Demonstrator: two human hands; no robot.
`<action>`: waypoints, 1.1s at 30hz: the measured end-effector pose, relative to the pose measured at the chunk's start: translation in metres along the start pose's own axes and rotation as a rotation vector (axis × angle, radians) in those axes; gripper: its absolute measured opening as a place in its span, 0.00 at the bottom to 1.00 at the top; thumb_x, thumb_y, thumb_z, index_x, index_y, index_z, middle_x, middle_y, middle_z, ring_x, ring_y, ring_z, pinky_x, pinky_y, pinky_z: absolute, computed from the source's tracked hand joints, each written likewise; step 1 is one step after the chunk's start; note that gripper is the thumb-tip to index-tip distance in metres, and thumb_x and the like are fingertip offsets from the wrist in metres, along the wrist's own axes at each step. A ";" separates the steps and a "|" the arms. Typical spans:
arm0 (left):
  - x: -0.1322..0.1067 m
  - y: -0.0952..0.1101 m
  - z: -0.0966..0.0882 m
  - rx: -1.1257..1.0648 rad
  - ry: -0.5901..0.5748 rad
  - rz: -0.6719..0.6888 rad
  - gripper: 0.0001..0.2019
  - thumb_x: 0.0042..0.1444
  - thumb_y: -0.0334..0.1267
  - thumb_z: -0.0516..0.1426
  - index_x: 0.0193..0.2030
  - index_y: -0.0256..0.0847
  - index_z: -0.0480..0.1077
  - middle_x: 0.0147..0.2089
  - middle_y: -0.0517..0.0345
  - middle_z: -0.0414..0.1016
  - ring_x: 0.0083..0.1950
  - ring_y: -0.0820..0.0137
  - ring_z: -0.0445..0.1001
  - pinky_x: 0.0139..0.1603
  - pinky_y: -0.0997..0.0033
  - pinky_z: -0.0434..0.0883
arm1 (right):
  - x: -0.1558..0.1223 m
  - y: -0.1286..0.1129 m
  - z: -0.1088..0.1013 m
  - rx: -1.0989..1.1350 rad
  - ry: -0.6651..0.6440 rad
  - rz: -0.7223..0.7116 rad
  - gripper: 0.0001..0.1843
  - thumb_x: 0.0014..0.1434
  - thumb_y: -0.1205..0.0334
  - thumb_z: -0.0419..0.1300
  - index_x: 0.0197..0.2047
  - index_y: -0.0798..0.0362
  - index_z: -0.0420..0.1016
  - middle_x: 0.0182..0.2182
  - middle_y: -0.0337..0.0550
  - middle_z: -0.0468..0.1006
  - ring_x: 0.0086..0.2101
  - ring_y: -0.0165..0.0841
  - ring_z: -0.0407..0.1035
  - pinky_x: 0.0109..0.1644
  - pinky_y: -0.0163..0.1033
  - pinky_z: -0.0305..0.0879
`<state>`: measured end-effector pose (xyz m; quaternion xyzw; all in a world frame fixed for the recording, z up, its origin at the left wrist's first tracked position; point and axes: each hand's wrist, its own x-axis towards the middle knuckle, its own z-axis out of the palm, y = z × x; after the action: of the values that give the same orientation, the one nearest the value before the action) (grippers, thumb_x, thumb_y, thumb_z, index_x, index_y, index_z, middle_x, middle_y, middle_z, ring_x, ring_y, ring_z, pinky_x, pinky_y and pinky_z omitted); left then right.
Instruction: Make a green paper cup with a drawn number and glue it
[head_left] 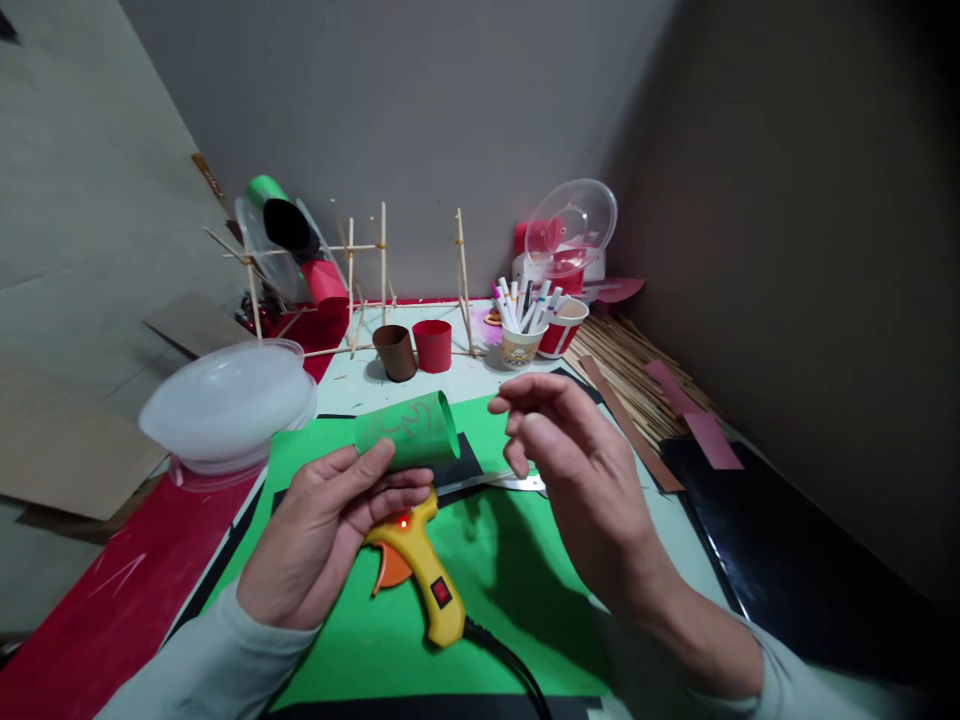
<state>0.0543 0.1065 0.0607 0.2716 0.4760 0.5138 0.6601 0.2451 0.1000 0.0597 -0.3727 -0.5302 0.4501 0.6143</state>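
Observation:
My left hand [326,530] grips a green paper cylinder [409,430], held sideways above the table with its open end to the right. My right hand [577,470] hovers just right of the tube, fingers loosely curled and apart, holding nothing. A yellow glue gun [420,565] with an orange trigger and a lit red light lies on the green paper sheet [510,590] under my left hand. Its black cord runs off toward the bottom edge. A metal blade, perhaps scissors [517,484], lies on the sheet beneath my right hand.
A brown paper cup [395,352] and a red one [433,345] stand behind, beside a wooden stick frame [382,270]. A cup of markers [521,330] sits to their right. An upturned clear plastic bowl [229,400] rests at left. Bamboo sticks and paper strips [637,380] lie at right.

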 end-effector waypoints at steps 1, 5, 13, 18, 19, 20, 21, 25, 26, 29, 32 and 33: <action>0.001 0.001 0.000 -0.034 0.002 0.002 0.17 0.31 0.40 0.78 0.23 0.37 0.78 0.27 0.51 0.83 0.31 0.64 0.83 0.35 0.74 0.82 | 0.001 0.001 -0.002 0.002 0.014 -0.012 0.11 0.66 0.53 0.62 0.49 0.47 0.72 0.44 0.40 0.73 0.42 0.32 0.67 0.40 0.36 0.63; 0.003 0.003 0.001 -0.149 -0.002 -0.002 0.16 0.31 0.36 0.78 0.23 0.38 0.77 0.24 0.58 0.81 0.30 0.67 0.82 0.32 0.76 0.82 | 0.003 0.008 -0.004 -0.092 0.009 0.014 0.11 0.68 0.51 0.60 0.48 0.48 0.70 0.45 0.40 0.72 0.45 0.33 0.67 0.42 0.36 0.64; -0.002 0.006 0.001 -0.175 -0.120 -0.098 0.18 0.34 0.38 0.78 0.29 0.35 0.78 0.24 0.58 0.78 0.22 0.76 0.73 0.17 0.82 0.72 | 0.004 0.008 -0.005 -0.249 -0.188 -0.033 0.17 0.66 0.55 0.62 0.56 0.46 0.66 0.54 0.44 0.73 0.50 0.36 0.69 0.49 0.40 0.70; -0.008 0.008 0.004 -0.195 -0.140 -0.183 0.19 0.31 0.33 0.78 0.28 0.35 0.77 0.24 0.60 0.78 0.17 0.79 0.69 0.12 0.85 0.65 | 0.002 0.004 -0.006 -0.379 -0.404 -0.222 0.52 0.53 0.55 0.75 0.73 0.38 0.49 0.70 0.43 0.59 0.67 0.42 0.57 0.69 0.49 0.59; -0.009 0.009 0.005 -0.202 -0.161 -0.211 0.18 0.31 0.32 0.78 0.28 0.36 0.77 0.24 0.60 0.78 0.16 0.79 0.68 0.11 0.86 0.65 | 0.002 0.004 -0.005 -0.394 -0.430 -0.243 0.56 0.52 0.55 0.76 0.74 0.37 0.46 0.71 0.42 0.59 0.68 0.41 0.56 0.71 0.48 0.57; -0.010 0.008 0.005 -0.204 -0.188 -0.237 0.17 0.33 0.32 0.77 0.29 0.36 0.77 0.23 0.60 0.78 0.16 0.79 0.68 0.10 0.86 0.64 | 0.001 0.005 -0.005 -0.403 -0.452 -0.258 0.59 0.51 0.57 0.76 0.75 0.36 0.43 0.71 0.41 0.59 0.69 0.40 0.56 0.71 0.47 0.56; -0.011 0.008 0.006 -0.200 -0.219 -0.257 0.16 0.35 0.32 0.76 0.30 0.36 0.77 0.23 0.60 0.78 0.15 0.79 0.68 0.09 0.86 0.63 | 0.001 0.005 -0.004 -0.407 -0.470 -0.268 0.61 0.51 0.59 0.76 0.75 0.36 0.41 0.71 0.40 0.60 0.69 0.38 0.56 0.71 0.46 0.56; -0.011 0.005 0.005 -0.127 -0.322 -0.324 0.06 0.51 0.33 0.69 0.33 0.36 0.76 0.23 0.59 0.78 0.13 0.79 0.67 0.08 0.87 0.59 | 0.000 0.009 -0.004 -0.422 -0.498 -0.256 0.58 0.52 0.65 0.74 0.75 0.39 0.42 0.66 0.41 0.69 0.65 0.37 0.63 0.68 0.44 0.61; -0.011 0.004 0.004 -0.107 -0.342 -0.340 0.04 0.54 0.33 0.66 0.33 0.36 0.76 0.23 0.58 0.77 0.14 0.78 0.68 0.08 0.87 0.60 | 0.000 0.009 -0.004 -0.429 -0.492 -0.236 0.56 0.53 0.63 0.74 0.75 0.41 0.45 0.65 0.42 0.70 0.64 0.38 0.64 0.67 0.44 0.62; -0.009 0.002 0.001 -0.064 -0.381 -0.346 0.06 0.59 0.36 0.63 0.38 0.36 0.75 0.25 0.55 0.78 0.19 0.74 0.74 0.09 0.86 0.61 | 0.000 0.008 -0.004 -0.429 -0.442 -0.149 0.50 0.53 0.55 0.74 0.72 0.45 0.53 0.63 0.47 0.71 0.62 0.42 0.66 0.66 0.48 0.64; -0.008 0.000 0.000 -0.032 -0.346 -0.292 0.10 0.58 0.40 0.64 0.43 0.38 0.74 0.29 0.57 0.77 0.22 0.72 0.76 0.09 0.85 0.61 | 0.002 0.005 -0.003 -0.397 -0.351 -0.093 0.44 0.54 0.54 0.72 0.69 0.48 0.59 0.63 0.48 0.71 0.61 0.44 0.67 0.64 0.50 0.66; -0.008 -0.001 -0.001 -0.008 -0.312 -0.246 0.11 0.57 0.41 0.64 0.44 0.39 0.74 0.30 0.58 0.76 0.22 0.73 0.75 0.10 0.84 0.61 | 0.002 0.004 -0.003 -0.394 -0.324 -0.084 0.43 0.54 0.54 0.72 0.69 0.48 0.60 0.63 0.48 0.71 0.60 0.45 0.68 0.63 0.50 0.67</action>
<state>0.0536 0.0986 0.0623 0.2851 0.3954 0.3830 0.7847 0.2477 0.1037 0.0560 -0.3857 -0.7142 0.3661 0.4551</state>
